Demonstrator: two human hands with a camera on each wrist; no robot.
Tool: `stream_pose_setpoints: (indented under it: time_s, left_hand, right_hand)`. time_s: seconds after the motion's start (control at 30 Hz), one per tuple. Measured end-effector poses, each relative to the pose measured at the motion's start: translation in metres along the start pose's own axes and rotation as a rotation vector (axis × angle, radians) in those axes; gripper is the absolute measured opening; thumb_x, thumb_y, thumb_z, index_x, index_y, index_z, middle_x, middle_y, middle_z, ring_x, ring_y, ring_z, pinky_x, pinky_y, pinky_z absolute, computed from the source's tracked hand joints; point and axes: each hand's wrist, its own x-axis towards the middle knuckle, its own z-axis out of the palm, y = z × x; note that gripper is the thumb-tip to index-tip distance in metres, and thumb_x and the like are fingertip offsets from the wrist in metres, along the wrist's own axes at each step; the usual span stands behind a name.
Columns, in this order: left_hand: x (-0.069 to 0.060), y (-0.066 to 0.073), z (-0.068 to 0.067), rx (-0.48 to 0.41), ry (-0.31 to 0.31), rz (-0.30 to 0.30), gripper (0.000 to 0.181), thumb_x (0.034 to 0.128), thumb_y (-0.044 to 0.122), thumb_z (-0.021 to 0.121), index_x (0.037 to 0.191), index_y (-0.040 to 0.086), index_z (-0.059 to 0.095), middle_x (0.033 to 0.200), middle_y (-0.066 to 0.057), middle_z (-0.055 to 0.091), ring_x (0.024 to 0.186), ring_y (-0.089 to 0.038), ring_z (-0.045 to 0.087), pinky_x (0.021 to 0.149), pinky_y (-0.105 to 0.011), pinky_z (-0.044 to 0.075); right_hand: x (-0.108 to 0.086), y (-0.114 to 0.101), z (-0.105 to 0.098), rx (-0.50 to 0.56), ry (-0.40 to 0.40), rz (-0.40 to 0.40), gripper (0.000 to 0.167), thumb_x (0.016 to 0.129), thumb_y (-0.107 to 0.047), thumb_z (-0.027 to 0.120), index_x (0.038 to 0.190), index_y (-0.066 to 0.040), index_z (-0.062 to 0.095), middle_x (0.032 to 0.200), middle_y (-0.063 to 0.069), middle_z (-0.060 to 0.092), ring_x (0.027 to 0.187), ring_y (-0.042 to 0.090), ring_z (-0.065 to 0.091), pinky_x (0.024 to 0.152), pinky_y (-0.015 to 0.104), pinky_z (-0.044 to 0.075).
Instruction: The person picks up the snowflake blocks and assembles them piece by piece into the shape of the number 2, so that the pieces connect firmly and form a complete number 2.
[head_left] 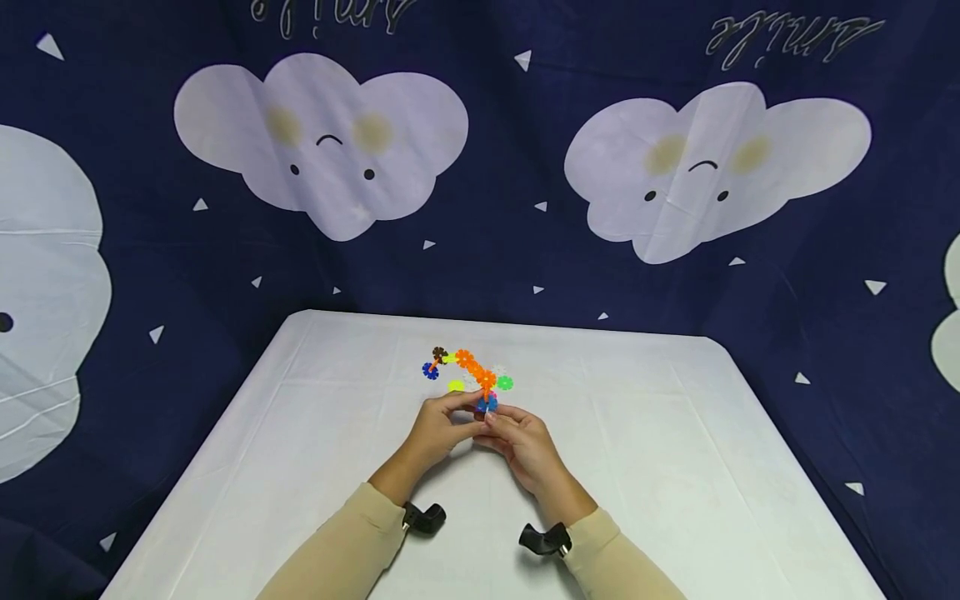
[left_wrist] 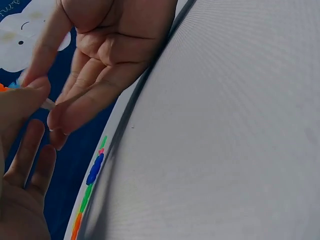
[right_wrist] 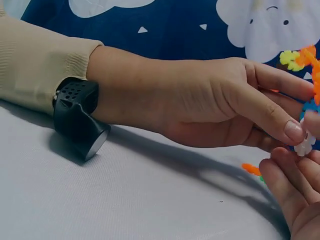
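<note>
Both hands meet at the near end of a chain of interlocking flower-shaped plastic discs (head_left: 465, 358), held up over the white table. Several orange discs, a yellow-green, a brown and a dark blue one make up its far part. My left hand (head_left: 438, 429) pinches the chain near a blue disc (head_left: 487, 403). My right hand (head_left: 527, 446) pinches a white disc (right_wrist: 304, 146) between thumb and fingers, right below that blue disc. In the left wrist view, fingers of both hands surround the white disc (left_wrist: 48, 104). Fingers partly hide where the discs join.
Loose discs lie on the table behind the hands, among them a yellow one (head_left: 456, 386) and a green one (head_left: 505, 383). The white table (head_left: 637, 467) ends at a dark blue cloth (head_left: 510, 250) with clouds. Each wrist carries a black camera (right_wrist: 77, 112).
</note>
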Motion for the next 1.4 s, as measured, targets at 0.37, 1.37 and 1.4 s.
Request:
stream_pose_setpoints:
  time_s: [0.37, 1.37, 1.4]
  left_hand:
    - [-0.001, -0.002, 0.000, 0.016, -0.014, 0.001, 0.044, 0.0864, 0.003, 0.088, 0.129, 0.002, 0.075, 0.121, -0.007, 0.075, 0.116, -0.027, 0.067, 0.102, -0.046, 0.053]
    - [0.007, -0.007, -0.007, -0.319, 0.213, -0.129, 0.033, 0.0823, -0.017, 0.082, 0.113, -0.018, 0.070, 0.108, -0.026, 0.073, 0.094, -0.026, 0.075, 0.082, -0.033, 0.061]
    - [0.008, -0.008, -0.007, -0.319, 0.215, -0.128, 0.033, 0.0826, -0.017, 0.082, 0.114, -0.018, 0.070, 0.109, -0.026, 0.073, 0.093, -0.025, 0.075, 0.082, -0.033, 0.061]
  right_hand:
    - [-0.002, -0.001, 0.002, -0.009, 0.016, -0.011, 0.034, 0.106, 0.007, 0.057, 0.132, 0.029, 0.050, 0.107, 0.021, 0.075, 0.092, 0.025, 0.075, 0.090, 0.045, 0.059]
    - [0.021, 0.001, 0.005, -1.327, 0.158, -0.351, 0.031, 0.090, -0.011, 0.084, 0.116, 0.004, 0.075, 0.096, 0.008, 0.065, 0.088, 0.024, 0.061, 0.080, 0.042, 0.054]
    - [0.024, 0.002, 0.006, -1.382, 0.160, -0.350, 0.033, 0.090, -0.014, 0.084, 0.117, 0.003, 0.075, 0.097, 0.009, 0.064, 0.090, 0.026, 0.061, 0.082, 0.044, 0.053]
